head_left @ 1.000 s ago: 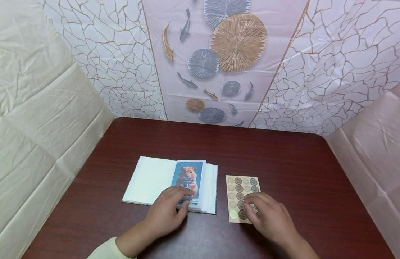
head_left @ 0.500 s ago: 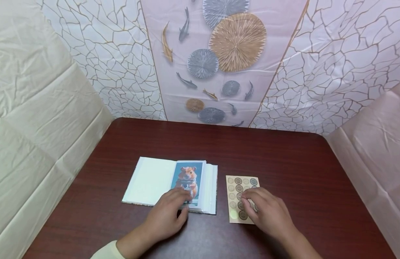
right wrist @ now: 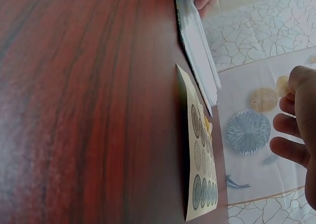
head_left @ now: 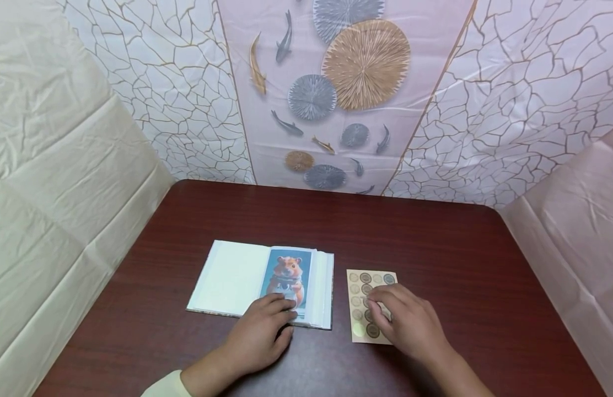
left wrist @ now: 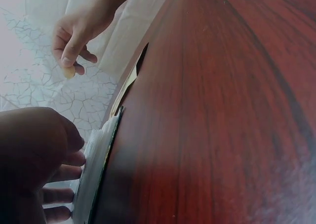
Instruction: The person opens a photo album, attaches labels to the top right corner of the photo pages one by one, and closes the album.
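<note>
A small photo album (head_left: 229, 275) lies spread out on the table, a blank page on the left and a hamster picture (head_left: 286, 270) on the right. My left hand (head_left: 257, 337) rests its fingers on the lower edge of the picture page. To the right is a sheet of round stickers (head_left: 357, 302), several coin-like circles in rows, with a pale bare spot at its lower left. Over this sheet my right hand (head_left: 410, 322) pinches a small round sticker (right wrist: 282, 86) between thumb and forefinger. The left wrist view shows the same yellowish sticker (left wrist: 69, 72) held clear of the sheet.
The dark red wooden table (head_left: 331, 220) reaches back to a patterned cloth wall (head_left: 326, 110) with fish and round leaf shapes. Pale cloth hangs (head_left: 48, 182) close along both sides. Loose page edges (left wrist: 96, 155) of the album stand slightly raised.
My left hand has settled lower on the picture page, its fingers more spread, uncovering more of the hamster. My right hand has shifted slightly up and left over the sheet, still pinching the sticker.
</note>
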### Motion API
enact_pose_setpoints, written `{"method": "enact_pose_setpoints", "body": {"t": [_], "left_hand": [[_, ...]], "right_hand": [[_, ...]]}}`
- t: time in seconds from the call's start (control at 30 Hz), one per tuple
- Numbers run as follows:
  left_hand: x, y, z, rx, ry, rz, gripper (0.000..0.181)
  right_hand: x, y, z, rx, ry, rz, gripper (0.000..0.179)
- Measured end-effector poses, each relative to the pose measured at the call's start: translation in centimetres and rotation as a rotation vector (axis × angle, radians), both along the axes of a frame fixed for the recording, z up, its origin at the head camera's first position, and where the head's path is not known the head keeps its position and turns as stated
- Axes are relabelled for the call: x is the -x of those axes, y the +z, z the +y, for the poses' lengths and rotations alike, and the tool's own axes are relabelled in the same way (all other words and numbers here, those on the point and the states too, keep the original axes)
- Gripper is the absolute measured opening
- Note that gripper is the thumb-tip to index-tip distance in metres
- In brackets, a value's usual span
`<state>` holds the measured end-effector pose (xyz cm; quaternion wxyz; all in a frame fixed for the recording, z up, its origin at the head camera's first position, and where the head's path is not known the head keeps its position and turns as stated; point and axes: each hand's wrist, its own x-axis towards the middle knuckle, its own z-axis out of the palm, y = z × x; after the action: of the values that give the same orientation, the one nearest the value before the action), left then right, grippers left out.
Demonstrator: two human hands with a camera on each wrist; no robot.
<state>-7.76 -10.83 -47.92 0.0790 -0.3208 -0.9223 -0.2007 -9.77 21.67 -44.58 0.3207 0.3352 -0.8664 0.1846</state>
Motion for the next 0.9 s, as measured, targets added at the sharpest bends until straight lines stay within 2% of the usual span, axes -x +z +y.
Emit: {"method": "enact_pose_setpoints", "body": {"t": [0.23,0.43,0.5,0.7,0.9], "left_hand": [[0.2,0.0,-0.1,0.040,0.003,0.038,0.019],[0.7,0.3,-0.3,0.059,0.012,-0.030,0.018],[0.8,0.3,-0.4,0.069,0.006,-0.031,0.018],[1.3,-0.1,-0.6,0.063,-0.006,0.038,0.020],[1.5,-0.3,-0.7,0.079,-0.005,0.070,0.020]], "right_hand": [[0.4,0.3,-0.7,0.001,0.010,0.038,0.033],[0.7,0.2,-1.0,0.000,0.023,0.056,0.031],[0.8,0.1,-1.2,0.007,0.035,0.070,0.031],[1.4,0.2,-1.6,0.028,0.051,0.157,0.029],[1.9,0.4,-1.9,0.012,0.067,0.192,0.029]]}}
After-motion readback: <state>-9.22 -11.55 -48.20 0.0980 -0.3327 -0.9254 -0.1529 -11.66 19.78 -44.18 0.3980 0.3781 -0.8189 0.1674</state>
